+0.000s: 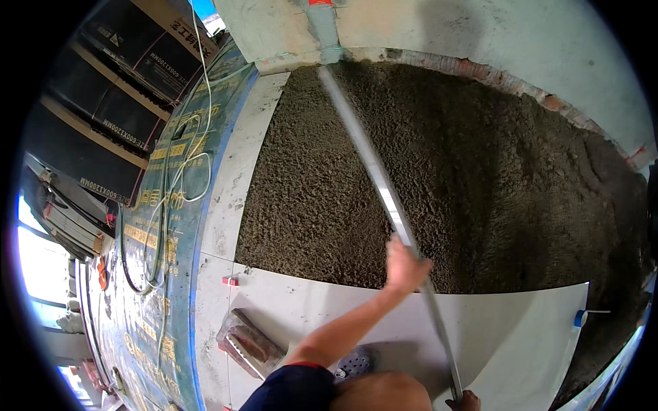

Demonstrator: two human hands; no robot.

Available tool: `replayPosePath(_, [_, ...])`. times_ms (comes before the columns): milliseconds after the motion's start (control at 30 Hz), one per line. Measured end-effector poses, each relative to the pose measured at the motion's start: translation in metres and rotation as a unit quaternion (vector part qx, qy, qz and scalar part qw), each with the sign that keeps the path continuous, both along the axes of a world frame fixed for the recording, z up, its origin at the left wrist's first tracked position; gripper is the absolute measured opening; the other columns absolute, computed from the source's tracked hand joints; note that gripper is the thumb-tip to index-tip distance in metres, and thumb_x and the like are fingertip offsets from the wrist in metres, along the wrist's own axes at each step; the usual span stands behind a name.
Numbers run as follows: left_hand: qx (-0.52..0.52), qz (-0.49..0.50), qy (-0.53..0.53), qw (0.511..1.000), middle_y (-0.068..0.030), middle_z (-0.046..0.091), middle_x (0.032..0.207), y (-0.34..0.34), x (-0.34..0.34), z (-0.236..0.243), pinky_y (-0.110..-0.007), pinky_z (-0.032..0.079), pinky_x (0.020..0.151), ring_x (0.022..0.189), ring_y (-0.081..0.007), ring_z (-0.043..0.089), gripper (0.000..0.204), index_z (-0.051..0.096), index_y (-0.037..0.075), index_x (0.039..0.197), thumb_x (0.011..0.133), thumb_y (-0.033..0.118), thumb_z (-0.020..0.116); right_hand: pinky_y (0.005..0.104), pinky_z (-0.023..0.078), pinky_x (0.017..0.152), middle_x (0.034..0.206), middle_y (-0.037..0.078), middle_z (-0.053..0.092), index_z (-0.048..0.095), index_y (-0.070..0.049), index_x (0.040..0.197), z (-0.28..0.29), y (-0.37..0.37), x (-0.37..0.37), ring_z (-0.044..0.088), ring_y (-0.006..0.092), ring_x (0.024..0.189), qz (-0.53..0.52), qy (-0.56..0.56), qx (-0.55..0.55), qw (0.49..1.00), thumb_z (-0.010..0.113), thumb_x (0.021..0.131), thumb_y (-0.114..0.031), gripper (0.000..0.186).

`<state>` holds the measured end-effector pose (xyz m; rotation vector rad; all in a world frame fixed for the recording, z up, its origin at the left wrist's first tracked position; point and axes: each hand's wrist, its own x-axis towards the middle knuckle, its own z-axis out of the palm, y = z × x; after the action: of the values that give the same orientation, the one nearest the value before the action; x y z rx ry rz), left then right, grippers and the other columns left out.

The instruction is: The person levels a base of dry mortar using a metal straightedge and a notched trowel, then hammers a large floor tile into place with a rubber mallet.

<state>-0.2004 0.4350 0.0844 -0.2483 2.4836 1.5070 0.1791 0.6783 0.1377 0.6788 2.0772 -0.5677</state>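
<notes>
A long silver metal straightedge (373,164) slants across a bed of rough grey-brown mortar (308,198), from the far wall back towards me. My left hand (406,266) is closed around it near its middle, above the bed's near edge. At the near end, by the lower rim, my right hand (467,401) grips the bar; part of that hand is cut off. Under the bar's near half lies a large pale floor tile (507,329). Left of my left forearm, a mortar-smeared trowel (250,346) rests on the tile.
Pale tiles (229,185) border the mortar on the left, with red levelling pieces (230,281) at a joint. Beyond runs printed green floor sheeting (147,329) with loose cables (164,205). Dark boxes (103,116) stand far left. A wall (521,48) closes the far side.
</notes>
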Motion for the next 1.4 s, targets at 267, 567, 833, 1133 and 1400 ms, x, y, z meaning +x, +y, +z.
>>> replayPosePath(267, [-0.119, 0.179, 0.066, 0.974, -0.0292, 0.037, 0.124, -0.158, -0.031, -0.023, -0.049, 0.042, 0.101, 0.115, -0.0454, 0.045, 0.087, 0.015, -0.012, 0.141, 0.070, 0.005, 0.062, 0.0479, 0.052, 0.067, 0.087, 0.017, 0.064, 0.064, -0.004, 0.088, -0.049, -0.062, -0.098, 0.064, 0.0397, 0.077, 0.146, 0.329, -0.052, 0.932, 0.076, 0.078, -0.031, 0.031])
replayPosePath(567, [-0.095, 0.150, 0.047, 0.983, -0.0239, 0.015, 0.152, -0.129, -0.097, -0.017, -0.043, 0.040, 0.111, 0.132, -0.0473, 0.037, 0.099, -0.001, -0.003, 0.151, 0.073, 0.004, 0.061, 0.0472, 0.052, 0.071, 0.087, 0.021, 0.065, 0.064, 0.002, 0.089, -0.051, -0.141, -0.202, 0.064, 0.0423, 0.081, 0.101, 0.356, -0.070, 0.926, 0.072, 0.083, -0.029, 0.033])
replayPosePath(833, [-0.054, 0.083, 0.087, 0.991, -0.0239, 0.011, 0.155, -0.105, -0.117, -0.045, -0.040, 0.034, 0.111, 0.140, -0.0429, 0.028, 0.098, -0.002, -0.004, 0.152, 0.075, 0.005, 0.059, 0.0480, 0.052, 0.074, 0.091, 0.024, 0.066, 0.064, 0.002, 0.094, -0.047, -0.155, -0.207, 0.064, 0.0443, 0.083, 0.025, 0.362, -0.074, 0.929, 0.072, 0.083, -0.026, 0.031])
replayPosePath(1133, [0.010, 0.079, 0.091, 0.993, -0.0244, 0.014, 0.154, -0.088, -0.108, -0.050, -0.042, 0.033, 0.111, 0.140, -0.0423, 0.026, 0.099, 0.001, -0.003, 0.152, 0.073, 0.006, 0.060, 0.0470, 0.052, 0.074, 0.099, 0.019, 0.066, 0.062, 0.000, 0.102, -0.050, -0.154, -0.176, 0.064, 0.0420, 0.085, -0.010, 0.407, -0.078, 0.910, 0.072, 0.082, -0.015, 0.027])
replayPosePath(1400, [0.019, 0.006, 0.137, 0.990, -0.0268, 0.016, 0.151, -0.021, -0.052, -0.049, -0.041, 0.030, 0.113, 0.139, -0.0439, 0.027, 0.099, 0.000, -0.003, 0.151, 0.071, 0.004, 0.058, 0.0459, 0.053, 0.076, 0.107, 0.018, 0.065, 0.061, -0.001, 0.110, -0.054, -0.127, -0.114, 0.065, 0.0404, 0.090, -0.041, 0.446, -0.063, 0.892, 0.071, 0.080, -0.012, 0.034])
